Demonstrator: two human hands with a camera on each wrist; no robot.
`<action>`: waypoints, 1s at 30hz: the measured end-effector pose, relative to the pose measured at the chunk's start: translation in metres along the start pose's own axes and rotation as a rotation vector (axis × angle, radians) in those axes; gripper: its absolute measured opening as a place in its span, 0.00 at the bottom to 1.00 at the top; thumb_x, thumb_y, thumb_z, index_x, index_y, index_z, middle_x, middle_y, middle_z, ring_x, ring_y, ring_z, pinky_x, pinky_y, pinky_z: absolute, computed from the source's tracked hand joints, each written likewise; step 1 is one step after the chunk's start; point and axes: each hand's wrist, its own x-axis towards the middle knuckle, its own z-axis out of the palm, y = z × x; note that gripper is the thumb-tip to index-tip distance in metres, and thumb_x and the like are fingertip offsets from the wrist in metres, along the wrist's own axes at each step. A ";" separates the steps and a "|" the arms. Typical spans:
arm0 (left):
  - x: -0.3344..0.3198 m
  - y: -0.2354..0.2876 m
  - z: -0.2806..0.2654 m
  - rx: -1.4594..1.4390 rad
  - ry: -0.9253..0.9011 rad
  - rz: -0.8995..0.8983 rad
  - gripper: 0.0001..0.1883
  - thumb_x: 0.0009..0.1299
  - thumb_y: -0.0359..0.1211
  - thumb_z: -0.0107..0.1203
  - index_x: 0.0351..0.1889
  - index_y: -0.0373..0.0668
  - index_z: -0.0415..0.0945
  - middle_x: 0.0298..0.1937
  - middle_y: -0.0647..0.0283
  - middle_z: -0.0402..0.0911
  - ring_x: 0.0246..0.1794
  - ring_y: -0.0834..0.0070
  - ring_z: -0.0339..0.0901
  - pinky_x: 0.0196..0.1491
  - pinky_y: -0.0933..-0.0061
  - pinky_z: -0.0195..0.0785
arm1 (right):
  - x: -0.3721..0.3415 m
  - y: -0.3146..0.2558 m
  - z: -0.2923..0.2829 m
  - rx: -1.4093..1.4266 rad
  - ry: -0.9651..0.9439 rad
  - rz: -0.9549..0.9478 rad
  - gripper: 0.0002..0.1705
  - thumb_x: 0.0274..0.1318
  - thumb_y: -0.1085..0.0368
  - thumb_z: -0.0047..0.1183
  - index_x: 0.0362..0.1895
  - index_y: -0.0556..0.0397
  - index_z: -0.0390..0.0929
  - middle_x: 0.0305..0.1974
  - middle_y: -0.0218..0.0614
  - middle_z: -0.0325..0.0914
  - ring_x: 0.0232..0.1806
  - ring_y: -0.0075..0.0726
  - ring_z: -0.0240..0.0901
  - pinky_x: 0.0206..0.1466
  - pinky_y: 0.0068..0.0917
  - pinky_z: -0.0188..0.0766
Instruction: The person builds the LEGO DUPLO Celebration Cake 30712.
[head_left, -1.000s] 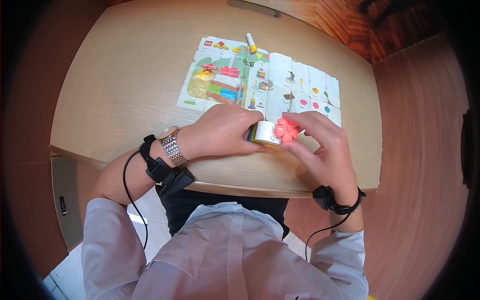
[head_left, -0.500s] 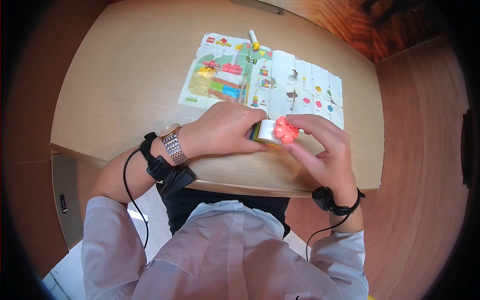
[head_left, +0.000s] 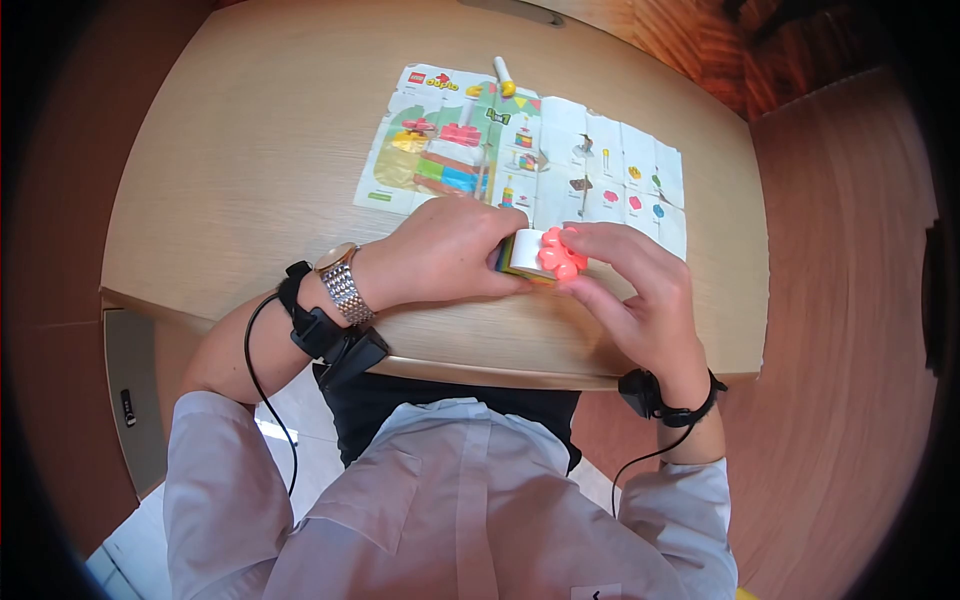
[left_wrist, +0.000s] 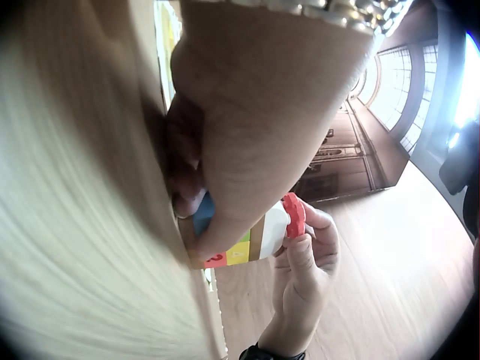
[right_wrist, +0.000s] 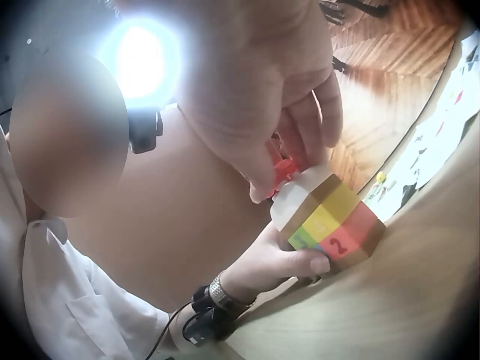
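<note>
My left hand grips a stack of toy bricks from the side, close over the table. In the right wrist view the stack shows brown layers, a yellow brick, a green brick and a red brick marked with a 2. A rounded white brick caps it. My right hand pinches a coral flower-shaped brick between thumb and fingers, right at the studded side of the white brick. In the left wrist view the flower brick sits against the white brick's end.
A creased instruction sheet lies flat on the wooden table beyond my hands. At its top edge lies a white stick with a yellow end. The table's near edge runs close to my body.
The flower brick has shifted slightly left and turned, and now covers the white studs that showed beside it a second ago. The left hand keeps its grip on the stack.
</note>
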 end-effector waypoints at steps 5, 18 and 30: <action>0.001 0.001 -0.002 0.008 -0.006 0.000 0.24 0.66 0.51 0.72 0.41 0.38 0.82 0.29 0.49 0.85 0.35 0.48 0.86 0.39 0.51 0.77 | -0.001 0.000 -0.001 0.035 -0.020 0.042 0.20 0.55 0.68 0.74 0.52 0.57 0.88 0.49 0.46 0.89 0.50 0.52 0.88 0.54 0.38 0.83; -0.002 -0.005 0.004 0.035 0.036 0.059 0.25 0.67 0.53 0.71 0.45 0.40 0.82 0.26 0.58 0.83 0.30 0.56 0.85 0.36 0.57 0.75 | 0.074 0.055 -0.016 0.014 0.095 0.203 0.13 0.71 0.68 0.59 0.55 0.56 0.88 0.48 0.41 0.91 0.46 0.37 0.88 0.51 0.34 0.82; 0.000 -0.014 0.012 0.032 0.067 0.126 0.30 0.68 0.61 0.68 0.44 0.40 0.83 0.30 0.52 0.85 0.35 0.49 0.86 0.39 0.54 0.76 | 0.184 0.137 0.049 -0.365 -0.219 -0.117 0.18 0.61 0.76 0.58 0.54 0.51 0.88 0.55 0.41 0.85 0.55 0.55 0.81 0.56 0.45 0.79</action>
